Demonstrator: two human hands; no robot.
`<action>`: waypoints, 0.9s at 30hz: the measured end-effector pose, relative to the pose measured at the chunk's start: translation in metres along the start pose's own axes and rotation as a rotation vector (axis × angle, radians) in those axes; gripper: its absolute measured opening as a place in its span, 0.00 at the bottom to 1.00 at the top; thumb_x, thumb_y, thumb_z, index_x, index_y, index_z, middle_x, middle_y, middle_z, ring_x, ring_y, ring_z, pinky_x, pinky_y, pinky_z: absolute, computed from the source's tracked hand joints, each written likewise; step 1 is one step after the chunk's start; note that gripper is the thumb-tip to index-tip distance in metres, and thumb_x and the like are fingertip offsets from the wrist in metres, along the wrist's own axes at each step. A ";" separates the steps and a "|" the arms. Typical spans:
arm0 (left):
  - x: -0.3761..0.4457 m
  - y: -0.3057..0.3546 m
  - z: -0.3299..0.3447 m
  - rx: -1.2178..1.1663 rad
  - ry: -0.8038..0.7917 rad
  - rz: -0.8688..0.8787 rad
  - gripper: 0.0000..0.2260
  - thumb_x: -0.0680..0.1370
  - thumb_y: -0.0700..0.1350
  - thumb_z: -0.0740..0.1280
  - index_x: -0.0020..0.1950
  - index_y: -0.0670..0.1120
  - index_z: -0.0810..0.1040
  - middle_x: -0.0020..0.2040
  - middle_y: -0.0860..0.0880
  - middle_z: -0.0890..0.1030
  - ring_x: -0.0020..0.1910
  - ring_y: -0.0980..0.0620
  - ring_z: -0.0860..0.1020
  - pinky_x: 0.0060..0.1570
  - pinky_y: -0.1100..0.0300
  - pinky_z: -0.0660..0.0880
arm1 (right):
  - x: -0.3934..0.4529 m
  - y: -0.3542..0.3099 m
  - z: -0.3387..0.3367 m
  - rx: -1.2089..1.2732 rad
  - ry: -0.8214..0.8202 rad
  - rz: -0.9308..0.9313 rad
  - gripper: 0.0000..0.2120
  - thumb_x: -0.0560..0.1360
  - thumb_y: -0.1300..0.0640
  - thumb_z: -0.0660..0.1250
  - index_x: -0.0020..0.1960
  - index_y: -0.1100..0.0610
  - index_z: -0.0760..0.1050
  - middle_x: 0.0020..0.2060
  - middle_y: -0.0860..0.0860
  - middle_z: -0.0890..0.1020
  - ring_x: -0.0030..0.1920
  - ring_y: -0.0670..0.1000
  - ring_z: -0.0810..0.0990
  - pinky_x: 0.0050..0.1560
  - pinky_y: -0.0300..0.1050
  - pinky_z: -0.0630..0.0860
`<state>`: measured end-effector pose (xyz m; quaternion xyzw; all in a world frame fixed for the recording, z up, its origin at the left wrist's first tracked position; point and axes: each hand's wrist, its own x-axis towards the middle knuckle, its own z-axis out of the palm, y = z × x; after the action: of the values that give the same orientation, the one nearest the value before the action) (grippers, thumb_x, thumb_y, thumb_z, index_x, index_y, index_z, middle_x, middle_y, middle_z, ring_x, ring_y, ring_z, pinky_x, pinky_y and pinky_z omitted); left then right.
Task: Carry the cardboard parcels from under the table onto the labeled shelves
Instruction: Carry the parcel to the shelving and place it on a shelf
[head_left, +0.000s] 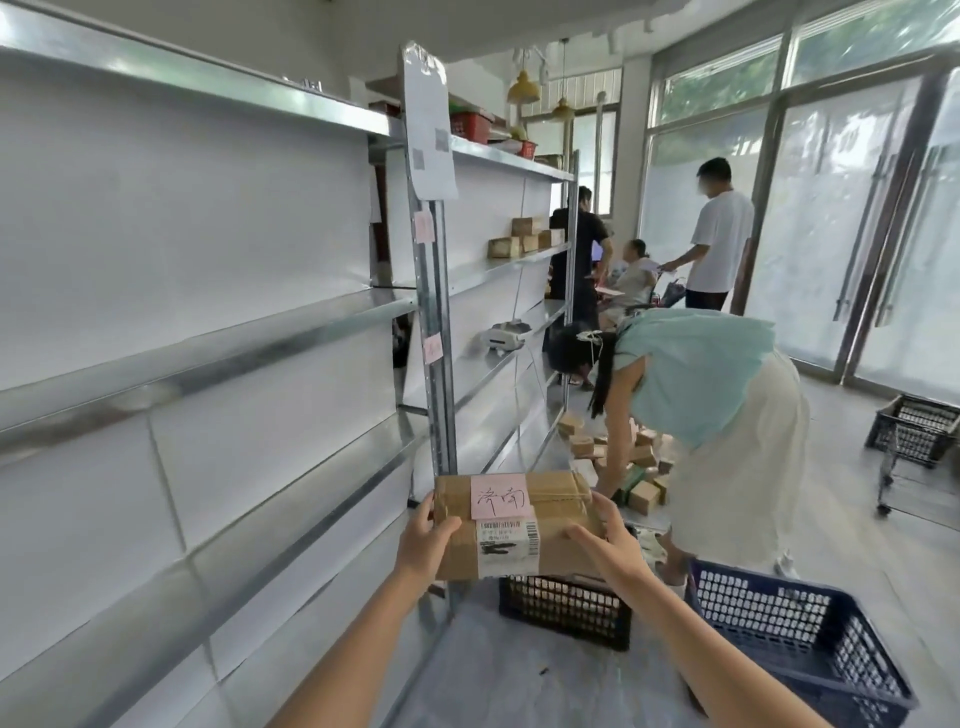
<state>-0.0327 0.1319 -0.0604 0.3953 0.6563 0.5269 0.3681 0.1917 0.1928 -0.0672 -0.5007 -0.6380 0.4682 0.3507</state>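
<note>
I hold a flat cardboard parcel (556, 525) in front of me at waist height, with a pink handwritten note and a white barcode label on top. My left hand (423, 540) grips its left edge and my right hand (608, 540) grips its right edge. Metal shelves (208, 353) run along my left, bare in the near bay. Pink labels (432, 348) are stuck on the upright post just beyond the parcel. A few small parcels (524, 239) sit on an upper shelf of the far bay.
A black crate (566, 608) stands on the floor under the parcel, a blue crate (795, 629) to its right. A person in a mint top (696, 384) bends over several small boxes (639, 457) on the floor. Other people stand farther back. A basket trolley (914, 431) is at right.
</note>
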 end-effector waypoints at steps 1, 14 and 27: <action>0.023 0.008 0.004 0.005 -0.001 0.003 0.18 0.76 0.45 0.65 0.65 0.53 0.69 0.57 0.48 0.78 0.52 0.46 0.78 0.42 0.58 0.76 | 0.022 -0.006 -0.002 -0.002 -0.005 -0.009 0.25 0.75 0.52 0.67 0.69 0.49 0.61 0.56 0.52 0.75 0.55 0.53 0.77 0.53 0.47 0.77; 0.255 0.093 0.008 0.040 0.162 0.072 0.23 0.78 0.47 0.62 0.73 0.50 0.64 0.59 0.44 0.77 0.52 0.47 0.77 0.40 0.60 0.74 | 0.292 -0.080 -0.009 0.028 -0.077 -0.143 0.28 0.75 0.52 0.66 0.72 0.55 0.60 0.56 0.55 0.77 0.51 0.52 0.77 0.47 0.44 0.74; 0.369 0.202 -0.047 0.016 0.595 0.198 0.24 0.80 0.46 0.62 0.75 0.46 0.61 0.64 0.50 0.73 0.56 0.51 0.72 0.54 0.57 0.67 | 0.519 -0.217 0.051 0.180 -0.503 -0.409 0.24 0.77 0.55 0.65 0.70 0.53 0.61 0.59 0.57 0.75 0.57 0.58 0.76 0.60 0.56 0.77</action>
<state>-0.2018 0.4747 0.1219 0.2883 0.6977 0.6476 0.1036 -0.0533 0.6689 0.1119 -0.1980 -0.7479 0.5515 0.3119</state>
